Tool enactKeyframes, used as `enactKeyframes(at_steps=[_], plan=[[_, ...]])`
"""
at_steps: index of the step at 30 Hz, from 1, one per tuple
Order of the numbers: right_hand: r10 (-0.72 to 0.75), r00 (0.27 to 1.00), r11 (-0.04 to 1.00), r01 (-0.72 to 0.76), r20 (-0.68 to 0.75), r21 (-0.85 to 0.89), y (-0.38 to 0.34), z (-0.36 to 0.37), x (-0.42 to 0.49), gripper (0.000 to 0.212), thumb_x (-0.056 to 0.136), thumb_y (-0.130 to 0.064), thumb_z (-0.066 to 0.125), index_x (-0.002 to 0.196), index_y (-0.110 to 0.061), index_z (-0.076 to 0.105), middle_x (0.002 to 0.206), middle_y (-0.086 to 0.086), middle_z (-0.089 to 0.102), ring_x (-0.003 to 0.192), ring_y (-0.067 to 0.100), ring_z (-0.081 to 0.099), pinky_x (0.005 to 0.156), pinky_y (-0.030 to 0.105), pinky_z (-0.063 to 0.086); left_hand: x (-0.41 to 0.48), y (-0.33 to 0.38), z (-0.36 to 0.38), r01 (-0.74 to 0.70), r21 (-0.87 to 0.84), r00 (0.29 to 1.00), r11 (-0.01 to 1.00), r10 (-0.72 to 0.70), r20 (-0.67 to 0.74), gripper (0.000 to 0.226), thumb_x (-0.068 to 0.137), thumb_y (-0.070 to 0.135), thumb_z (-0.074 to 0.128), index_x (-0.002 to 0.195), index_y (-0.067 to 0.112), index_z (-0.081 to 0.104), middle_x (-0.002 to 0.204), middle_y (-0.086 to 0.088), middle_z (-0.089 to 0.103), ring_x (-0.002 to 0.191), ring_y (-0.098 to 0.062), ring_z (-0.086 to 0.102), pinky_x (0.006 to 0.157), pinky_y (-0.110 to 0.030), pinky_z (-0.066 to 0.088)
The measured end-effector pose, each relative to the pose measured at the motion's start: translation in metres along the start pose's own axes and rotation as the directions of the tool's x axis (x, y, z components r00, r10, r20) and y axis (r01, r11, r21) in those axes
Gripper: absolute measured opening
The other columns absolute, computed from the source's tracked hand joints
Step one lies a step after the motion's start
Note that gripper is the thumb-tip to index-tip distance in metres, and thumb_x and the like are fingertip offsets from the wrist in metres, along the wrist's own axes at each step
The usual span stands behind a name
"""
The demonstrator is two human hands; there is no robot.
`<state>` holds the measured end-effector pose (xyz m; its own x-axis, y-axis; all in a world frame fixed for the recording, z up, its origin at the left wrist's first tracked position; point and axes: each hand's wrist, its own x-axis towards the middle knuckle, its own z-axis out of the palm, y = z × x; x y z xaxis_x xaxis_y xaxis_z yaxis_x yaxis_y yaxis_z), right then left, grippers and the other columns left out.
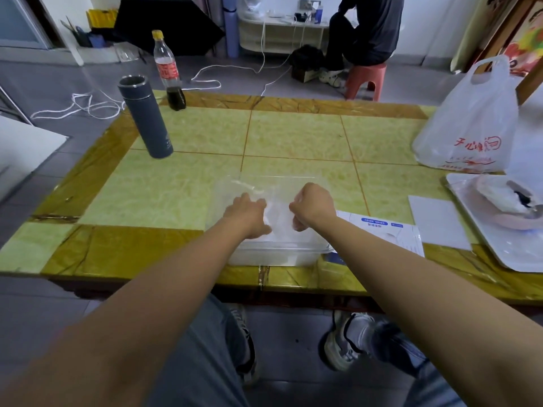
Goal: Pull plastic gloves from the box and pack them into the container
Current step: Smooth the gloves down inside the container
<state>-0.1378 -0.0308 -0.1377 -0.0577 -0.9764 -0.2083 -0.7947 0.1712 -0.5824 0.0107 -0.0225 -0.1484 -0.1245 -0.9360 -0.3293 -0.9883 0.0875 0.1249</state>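
A clear plastic container point(273, 255) stands at the table's near edge, and both my hands are over it. My left hand point(246, 211) and my right hand point(313, 205) each hold a side of a thin see-through plastic glove point(279, 217) stretched between them above the container. The fingers of both hands are curled on the film. More clear film point(244, 186) lies bunched at the container's far left corner. The flat white and blue glove box point(385, 233) lies just right of the container, partly under my right forearm.
A dark grey flask point(146, 117) and a cola bottle point(169, 71) stand at the far left of the green tiled table point(293, 136). A white shopping bag point(467, 124), a white tray point(499, 224) and a paper sheet point(437, 221) sit on the right. A person sits on a red stool beyond the table.
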Motion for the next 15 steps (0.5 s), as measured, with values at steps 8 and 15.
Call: enactKeyframes(at_steps=[8, 15], plan=[[-0.451, 0.882, 0.888, 0.458, -0.136, 0.030, -0.015, -0.006, -0.001, 0.018, 0.083, -0.008, 0.058, 0.101, -0.011, 0.059, 0.087, 0.000, 0.057, 0.076, 0.016, 0.052, 0.063, 0.032, 0.043, 0.017, 0.000, 0.012, 0.007, 0.034, 0.955, 0.999, -0.017, 0.295, 0.069, 0.096, 0.032, 0.048, 0.154, 0.030, 0.011, 0.158, -0.020, -0.001, 0.141, -0.041, 0.022, 0.112, -0.046, 0.031], [0.115, 0.860, 0.988, -0.149, 0.497, 0.029, 0.004, 0.027, 0.008, 0.043, 0.094, -0.006, 0.055, 0.135, -0.003, 0.042, 0.125, 0.026, 0.057, 0.085, 0.031, 0.060, 0.070, 0.035, 0.050, 0.024, -0.012, 0.019, 0.085, -0.153, 0.971, 0.985, -0.047, 0.234, 0.051, 0.099, 0.019, 0.041, 0.149, 0.018, 0.030, 0.151, -0.019, 0.025, 0.129, -0.035, 0.040, 0.104, -0.039, 0.038]])
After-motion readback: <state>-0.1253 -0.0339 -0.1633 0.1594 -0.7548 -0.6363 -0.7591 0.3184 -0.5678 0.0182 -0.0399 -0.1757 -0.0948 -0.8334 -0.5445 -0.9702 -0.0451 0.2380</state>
